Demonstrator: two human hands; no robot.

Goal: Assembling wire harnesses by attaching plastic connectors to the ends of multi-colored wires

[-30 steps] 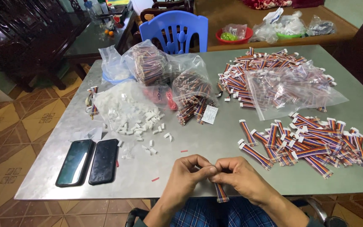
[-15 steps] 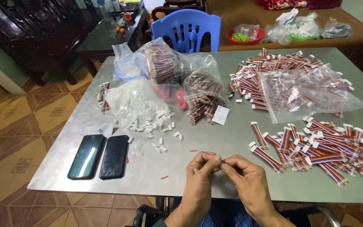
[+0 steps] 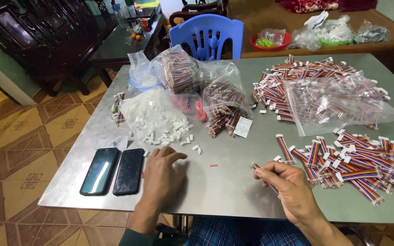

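- The left hand [image 3: 160, 175] is resting palm down on the metal table [image 3: 233, 182], fingers loosely spread and slightly curled, gripping nothing; its fingertips are reaching toward the loose white connector housings [image 3: 167, 134] lying just ahead of it.
- The nearest 2 housings [image 3: 196, 148] are lying just beyond and slightly right of the left fingertips, apart from the main heap, which is spilling from a clear bag [image 3: 144, 111].
- The right hand [image 3: 290, 189] is closing thumb and fingers around 1 short multicoloured ribbon cable [image 3: 255, 167]; only the cable's far end is showing, projecting up and to the left from the fingers, so its long axis is running diagonally toward the table centre.
- Key relation: the housings are lying forward of the left hand, and the held cable's free end is pointing across toward that same side; the left hand is clearly the nearer one to the housings, while the right hand is well apart from them.
- A pile of cables with white end plugs [image 3: 352, 161] is lying just right of the right hand; a further spread [image 3: 292, 79] and a clear bag of them [image 3: 338, 102] are lying beyond.
- 2 dark phones [image 3: 114, 171] are lying side by side, just left of the left hand.
- A small red fragment [image 3: 213, 165] is lying on the table between the 2 hands.
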